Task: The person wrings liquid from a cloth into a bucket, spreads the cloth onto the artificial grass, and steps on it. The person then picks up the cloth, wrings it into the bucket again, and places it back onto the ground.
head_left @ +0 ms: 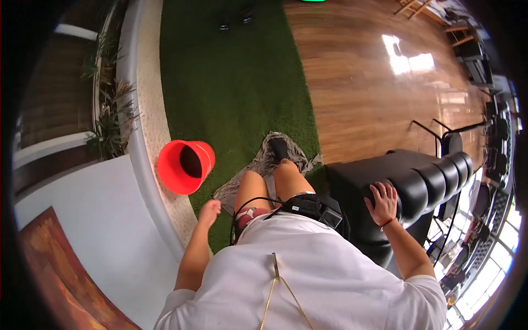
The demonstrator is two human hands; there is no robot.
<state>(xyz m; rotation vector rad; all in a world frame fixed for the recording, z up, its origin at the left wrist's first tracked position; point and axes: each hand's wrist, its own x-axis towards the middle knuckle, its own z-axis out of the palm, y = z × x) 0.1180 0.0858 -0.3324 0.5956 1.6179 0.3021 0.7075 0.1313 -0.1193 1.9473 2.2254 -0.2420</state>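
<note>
My left hand [209, 212] is held low beside my left thigh, its fingers curled in, with nothing visible in it. Just beyond it a red bucket [204, 155] stands at the edge of the green turf, dark inside. My right hand [383, 202] rests with spread fingers on the black padded sofa [379, 170], a red band round the wrist. A crumpled grey cloth [236, 188] lies on the turf under and around my legs. One dark-socked foot is on the cloth.
Green turf [231, 93] runs ahead, with dark shoes [235, 22] at its far end. Wooden floor [352, 93] lies to the right, with a black-framed chair [452, 142] behind the sofa. A pale ledge [129, 71] and plants [110, 129] line the left.
</note>
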